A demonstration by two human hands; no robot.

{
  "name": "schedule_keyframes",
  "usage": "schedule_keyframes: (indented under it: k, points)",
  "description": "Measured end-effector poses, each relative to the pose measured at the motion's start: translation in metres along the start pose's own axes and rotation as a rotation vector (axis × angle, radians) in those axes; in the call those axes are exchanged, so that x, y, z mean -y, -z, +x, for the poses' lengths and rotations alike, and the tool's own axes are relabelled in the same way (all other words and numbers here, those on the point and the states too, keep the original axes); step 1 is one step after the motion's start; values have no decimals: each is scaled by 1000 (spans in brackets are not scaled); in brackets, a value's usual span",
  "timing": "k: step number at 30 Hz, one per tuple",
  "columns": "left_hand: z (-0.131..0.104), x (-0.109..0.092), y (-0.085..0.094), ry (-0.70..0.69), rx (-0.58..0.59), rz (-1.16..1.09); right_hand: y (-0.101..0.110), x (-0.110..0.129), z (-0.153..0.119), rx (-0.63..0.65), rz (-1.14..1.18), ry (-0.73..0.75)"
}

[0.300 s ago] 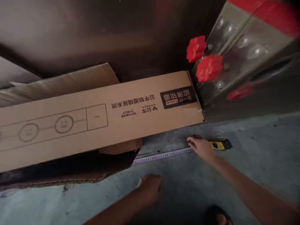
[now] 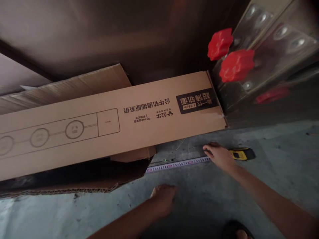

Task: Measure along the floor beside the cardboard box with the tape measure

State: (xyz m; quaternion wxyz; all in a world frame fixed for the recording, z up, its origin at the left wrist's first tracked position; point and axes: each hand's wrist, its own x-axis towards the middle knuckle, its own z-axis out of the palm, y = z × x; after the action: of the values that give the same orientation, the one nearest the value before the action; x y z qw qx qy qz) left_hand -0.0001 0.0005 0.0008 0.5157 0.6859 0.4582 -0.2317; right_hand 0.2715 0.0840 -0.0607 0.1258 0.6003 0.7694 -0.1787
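A tape measure (image 2: 243, 154), yellow and black, lies on the floor at the right, its white blade (image 2: 179, 164) stretched left to the cardboard's edge. My right hand (image 2: 219, 156) rests over the blade beside the case, thumb and index finger apart; whether it grips the blade cannot be made out. My left hand (image 2: 163, 199) is closed in a loose fist below the blade, with nothing seen in it. Above the blade lies a long printed cardboard box (image 2: 147, 129), on top of an opened brown carton (image 2: 99, 78).
Red knobs (image 2: 236, 65) stick out from a metal frame (image 2: 274, 49) at the upper right. A dark metal panel (image 2: 124, 33) stands behind the box. A foot in a dark shoe (image 2: 236, 229) shows at the bottom edge of the floor (image 2: 199, 205).
The view has shifted a little, so the box, tape and knobs sit further right. Both hands keep nearly the same place beside the tape.
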Motion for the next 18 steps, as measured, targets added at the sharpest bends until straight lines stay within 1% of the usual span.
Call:
schedule_keyframes:
  k: [8,15,18]
  points:
    - [0,0,-1,15,0,3,0,-2,1,-28,-29,38]
    - [1,0,0,18,19,-38,7,-3,4,-3,-84,119]
    - [2,0,0,31,48,-84,11,-1,7,15,-113,163]
